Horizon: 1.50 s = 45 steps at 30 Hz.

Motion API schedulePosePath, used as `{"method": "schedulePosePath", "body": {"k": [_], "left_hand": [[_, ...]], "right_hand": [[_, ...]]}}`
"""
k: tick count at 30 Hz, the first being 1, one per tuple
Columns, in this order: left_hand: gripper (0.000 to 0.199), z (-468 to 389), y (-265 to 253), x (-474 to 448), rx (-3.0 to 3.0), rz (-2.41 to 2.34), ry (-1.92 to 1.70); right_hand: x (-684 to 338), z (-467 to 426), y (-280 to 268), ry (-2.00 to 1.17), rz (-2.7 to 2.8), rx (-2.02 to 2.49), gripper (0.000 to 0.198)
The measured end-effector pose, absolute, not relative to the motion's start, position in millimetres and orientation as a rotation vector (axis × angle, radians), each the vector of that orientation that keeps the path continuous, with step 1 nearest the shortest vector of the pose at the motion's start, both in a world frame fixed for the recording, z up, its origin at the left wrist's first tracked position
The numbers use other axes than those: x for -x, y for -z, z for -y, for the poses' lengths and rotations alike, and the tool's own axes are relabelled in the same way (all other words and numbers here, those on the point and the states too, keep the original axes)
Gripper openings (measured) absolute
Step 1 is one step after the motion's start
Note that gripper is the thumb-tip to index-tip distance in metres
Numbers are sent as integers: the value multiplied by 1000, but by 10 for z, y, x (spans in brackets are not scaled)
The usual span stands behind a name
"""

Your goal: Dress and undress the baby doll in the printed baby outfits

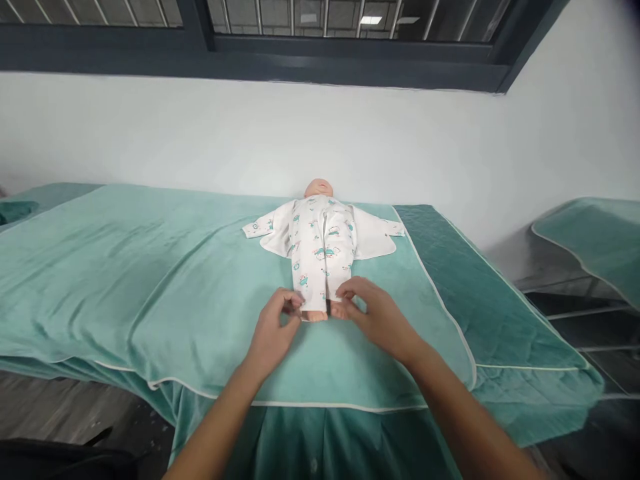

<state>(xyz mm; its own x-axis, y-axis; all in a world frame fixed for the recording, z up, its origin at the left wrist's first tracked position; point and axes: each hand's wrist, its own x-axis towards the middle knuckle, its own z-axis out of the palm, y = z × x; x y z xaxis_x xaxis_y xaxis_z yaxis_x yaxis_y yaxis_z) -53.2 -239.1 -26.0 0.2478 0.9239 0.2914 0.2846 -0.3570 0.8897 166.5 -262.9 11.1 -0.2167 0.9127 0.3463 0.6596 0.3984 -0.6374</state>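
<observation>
A baby doll (319,187) lies on its back with its head toward the wall. It wears a white top (375,233) with the sleeves spread out and white printed trousers (311,267); bare feet show below the cuffs. My left hand (274,328) is closed in a pinch at the outer edge of the cuff on the left of the view. On the other side, my right hand (376,315) pinches the other cuff beside the foot, its fingertips partly covering it.
Beneath the doll a light green blanket (200,287) covers the bed, over a darker green quilted cover (460,280). A white wall (225,133) and a dark window frame (300,63) stand behind. At the right is another green-covered surface (600,233) beside metal bars.
</observation>
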Motion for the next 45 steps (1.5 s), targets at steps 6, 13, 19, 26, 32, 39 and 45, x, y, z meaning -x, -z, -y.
{"method": "schedulePosePath", "body": {"k": [6,13,19,26,32,39,45], "left_hand": [[14,2426,28,268,-2210,-1088,-1230],[22,2387,-38,7,-2517,-1304,-857],[10,2396,-160,-141,-2313,-1315,-815],[14,2337,-200,-192,-2223,-1258,-872],[15,2406,-180,-5,-2340,-1034,-1020],[23,2552,-85,183,-2589,-824,-971],[16,1774,151,486,-2227,-1316,-1254]], "right_hand": [[-1763,2575,258,-307,1882,1592,26],[-1652,2487,265,-450,1677,1468,10],[-1682,2624,-33,-543,1555,1275,9],[-1751,2703,-88,-378,1704,1184,10],[-1853,2827,16,-327,1859,1211,10],[-1989,2880,150,-572,1988,1216,8],[-2208,2242,337,-243,1800,1419,14]]}}
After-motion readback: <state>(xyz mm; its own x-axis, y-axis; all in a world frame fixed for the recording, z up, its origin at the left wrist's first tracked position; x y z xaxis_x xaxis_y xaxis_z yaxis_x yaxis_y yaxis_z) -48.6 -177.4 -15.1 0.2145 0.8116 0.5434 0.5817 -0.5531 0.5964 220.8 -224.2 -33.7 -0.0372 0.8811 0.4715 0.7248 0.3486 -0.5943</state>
